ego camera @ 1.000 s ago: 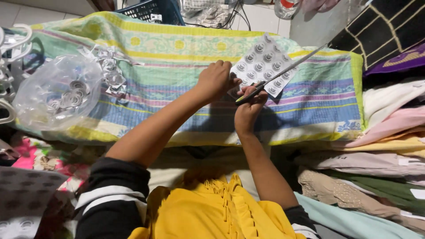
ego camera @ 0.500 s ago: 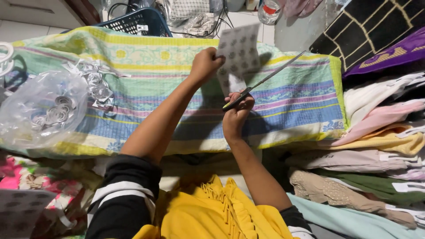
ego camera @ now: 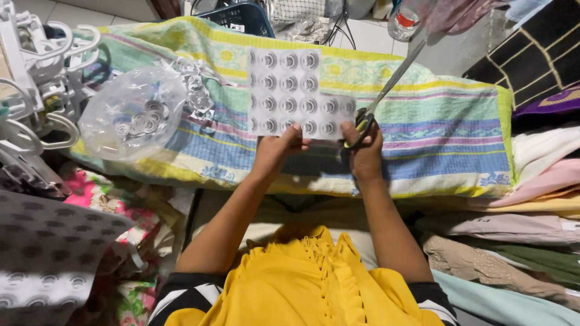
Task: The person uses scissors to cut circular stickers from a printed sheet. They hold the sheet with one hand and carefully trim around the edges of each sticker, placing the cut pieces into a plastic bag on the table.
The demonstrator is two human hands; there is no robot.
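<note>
Both arms outstretched, left grip (ego camera: 279, 147) and right grip (ego camera: 362, 145) closed

White button card (ego camera: 294, 93), clear bag (ego camera: 130, 111)

Card of snap buttons (ego camera: 290, 93), earlier tilted and bunched above the hands, now held flat and squared, pinched at its lower edge by left hand (ego camera: 279, 148) and right hand (ego camera: 362, 145). Hands drawn level, side by side. Scissors (ego camera: 386, 84), earlier crossing under the card, now clear of it, blades slanting up and away from right hand.
</note>
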